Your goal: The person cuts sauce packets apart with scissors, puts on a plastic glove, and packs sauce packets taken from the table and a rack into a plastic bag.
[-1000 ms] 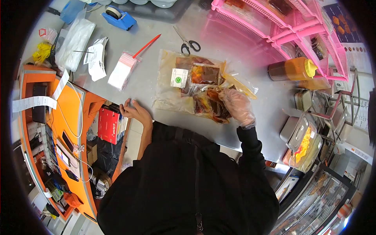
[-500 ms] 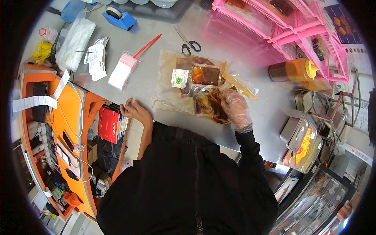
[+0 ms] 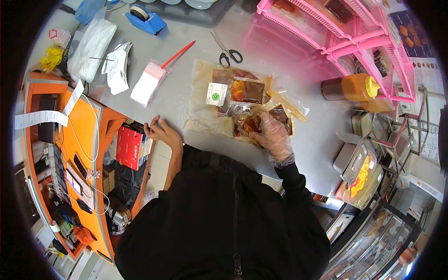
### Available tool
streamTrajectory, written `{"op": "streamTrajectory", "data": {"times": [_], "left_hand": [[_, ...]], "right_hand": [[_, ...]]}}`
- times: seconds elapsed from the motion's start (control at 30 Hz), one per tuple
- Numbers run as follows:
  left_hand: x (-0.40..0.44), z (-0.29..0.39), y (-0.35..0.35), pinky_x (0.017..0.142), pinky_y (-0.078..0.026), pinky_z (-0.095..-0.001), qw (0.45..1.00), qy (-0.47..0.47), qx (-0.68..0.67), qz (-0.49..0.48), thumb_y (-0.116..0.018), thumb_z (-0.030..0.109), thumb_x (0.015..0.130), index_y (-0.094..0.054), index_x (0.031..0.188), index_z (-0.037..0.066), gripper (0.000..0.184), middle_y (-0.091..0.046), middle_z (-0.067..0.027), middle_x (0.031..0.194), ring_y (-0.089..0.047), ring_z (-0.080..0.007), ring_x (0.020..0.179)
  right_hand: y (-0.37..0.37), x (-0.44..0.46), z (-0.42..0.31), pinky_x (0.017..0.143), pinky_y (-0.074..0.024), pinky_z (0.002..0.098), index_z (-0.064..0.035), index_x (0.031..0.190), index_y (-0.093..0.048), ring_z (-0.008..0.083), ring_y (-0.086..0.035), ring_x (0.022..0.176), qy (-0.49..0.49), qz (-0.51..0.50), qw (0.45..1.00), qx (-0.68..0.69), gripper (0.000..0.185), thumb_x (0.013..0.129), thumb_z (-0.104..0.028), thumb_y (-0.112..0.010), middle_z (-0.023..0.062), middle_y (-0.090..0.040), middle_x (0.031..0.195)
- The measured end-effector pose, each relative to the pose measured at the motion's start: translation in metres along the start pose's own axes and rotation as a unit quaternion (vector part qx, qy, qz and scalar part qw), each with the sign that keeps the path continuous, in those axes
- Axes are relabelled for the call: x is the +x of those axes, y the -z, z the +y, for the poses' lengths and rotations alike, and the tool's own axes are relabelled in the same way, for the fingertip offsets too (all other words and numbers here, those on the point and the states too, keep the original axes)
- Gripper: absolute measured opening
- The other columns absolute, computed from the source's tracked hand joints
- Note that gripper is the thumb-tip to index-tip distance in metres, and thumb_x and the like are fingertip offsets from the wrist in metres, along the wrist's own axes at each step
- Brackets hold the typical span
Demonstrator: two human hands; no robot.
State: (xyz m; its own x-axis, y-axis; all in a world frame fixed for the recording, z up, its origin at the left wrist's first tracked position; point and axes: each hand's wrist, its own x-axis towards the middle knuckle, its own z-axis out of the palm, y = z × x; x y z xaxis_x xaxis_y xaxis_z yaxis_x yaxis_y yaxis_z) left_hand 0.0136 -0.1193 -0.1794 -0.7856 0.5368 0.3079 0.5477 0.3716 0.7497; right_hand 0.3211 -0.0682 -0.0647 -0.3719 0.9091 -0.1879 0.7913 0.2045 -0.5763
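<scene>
A clear plastic bag (image 3: 205,114) lies flat on the steel table, with a white label (image 3: 216,94) bearing a green dot on it. Sauce packets (image 3: 248,91) in dark red and orange show in and on the bag. My right hand (image 3: 274,135), in a clear glove, is on the lower packets (image 3: 247,123) with its fingers bent down around them; the fingertips are partly hidden. Bare and empty, my left hand (image 3: 160,130) rests at the table's front edge with its fingers apart, left of the bag.
Black scissors (image 3: 231,57) lie behind the bag. Further left are a red pen (image 3: 178,53), small plastic bags (image 3: 149,84), papers (image 3: 116,69) and a blue tape dispenser (image 3: 145,21). A sauce bottle (image 3: 345,87), pink racks (image 3: 343,42) and lidded containers (image 3: 357,175) stand right.
My right hand has moved left and down over the lower packets, and a dark packet now shows to its right. My left hand has stayed at the table edge.
</scene>
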Motion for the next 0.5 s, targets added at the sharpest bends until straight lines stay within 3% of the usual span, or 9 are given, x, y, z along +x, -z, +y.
{"op": "streamTrajectory", "data": {"times": [0.07,0.17,0.27,0.4,0.5], "left_hand": [[0.0,0.001,0.0,0.101,-0.021,-0.0441,1.0,0.004,-0.003,-0.003,-0.044,0.019,0.095,-0.049,0.107,-0.004,0.027,-0.035,-0.0254,0.129,-0.016,-0.0349,0.126],[0.0,-0.003,-0.002,0.101,-0.021,-0.0443,1.0,0.005,-0.015,0.009,-0.044,0.019,0.095,-0.05,0.106,-0.004,0.026,-0.033,-0.0261,0.13,-0.016,-0.0347,0.126],[0.0,-0.003,-0.001,0.101,-0.022,-0.0447,1.0,0.006,-0.011,-0.001,-0.045,0.019,0.094,-0.05,0.106,-0.004,0.027,-0.029,-0.0275,0.132,-0.015,-0.0346,0.126],[0.001,-0.001,0.001,0.101,-0.021,-0.0449,1.0,0.005,-0.007,-0.008,-0.045,0.019,0.094,-0.05,0.106,-0.004,0.027,-0.031,-0.0264,0.131,-0.015,-0.0344,0.127],[-0.001,0.0,-0.002,0.102,-0.02,-0.0452,1.0,0.005,-0.005,0.003,-0.045,0.019,0.094,-0.05,0.106,-0.004,0.027,-0.036,-0.0242,0.129,-0.015,-0.0343,0.127]], "right_hand": [[0.017,0.004,-0.015,0.087,-0.0457,0.039,-0.0062,0.119,-0.052,0.0333,-0.055,0.105,-0.027,-0.075,0.996,0.039,0.044,0.079,-0.017,-0.068,0.0159,-0.058,0.113],[0.023,0.0,-0.014,0.088,-0.0458,0.0366,-0.0078,0.123,-0.052,0.0308,-0.057,0.104,-0.008,-0.123,0.991,0.049,0.043,0.082,-0.012,-0.063,0.012,-0.06,0.116],[0.035,0.006,-0.022,0.093,-0.0433,0.0334,-0.0055,0.125,-0.052,0.0241,-0.056,0.107,0.067,-0.041,0.973,0.218,0.041,0.085,-0.008,-0.059,0.0102,-0.059,0.12],[0.038,0.017,-0.036,0.097,-0.039,0.0331,-0.0044,0.131,-0.047,0.0234,-0.053,0.113,-0.065,0.06,0.898,0.43,0.047,0.087,-0.017,-0.059,0.0126,-0.054,0.128],[0.03,0.023,-0.042,0.096,-0.0398,0.0348,-0.0027,0.137,-0.038,0.0251,-0.052,0.115,-0.047,0.158,0.904,0.394,0.054,0.089,-0.018,-0.058,0.0128,-0.052,0.13]]}}
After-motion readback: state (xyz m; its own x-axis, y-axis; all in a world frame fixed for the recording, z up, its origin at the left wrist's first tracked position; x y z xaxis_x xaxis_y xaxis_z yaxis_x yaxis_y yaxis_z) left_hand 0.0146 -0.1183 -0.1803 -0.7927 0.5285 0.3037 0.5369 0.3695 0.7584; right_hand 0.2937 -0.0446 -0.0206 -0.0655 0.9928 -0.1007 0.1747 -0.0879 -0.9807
